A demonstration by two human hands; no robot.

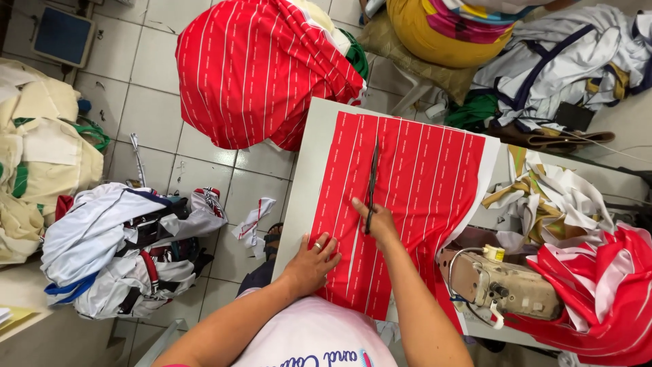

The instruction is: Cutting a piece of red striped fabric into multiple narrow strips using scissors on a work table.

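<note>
A piece of red fabric with thin white stripes (421,177) lies spread flat on a white table (309,163). My right hand (375,221) grips the handles of long dark scissors (372,173), whose blades point away from me along the stripes. Flat on the near left part of the fabric rests my left hand (314,259), fingers spread, a ring on one finger.
A sewing machine (499,282) stands at the table's right, beside heaped red-and-white cloth (604,292). A big bundle of the same red striped fabric (261,64) sits beyond the table. Bundles of white and cream garments (115,248) lie on the tiled floor at left.
</note>
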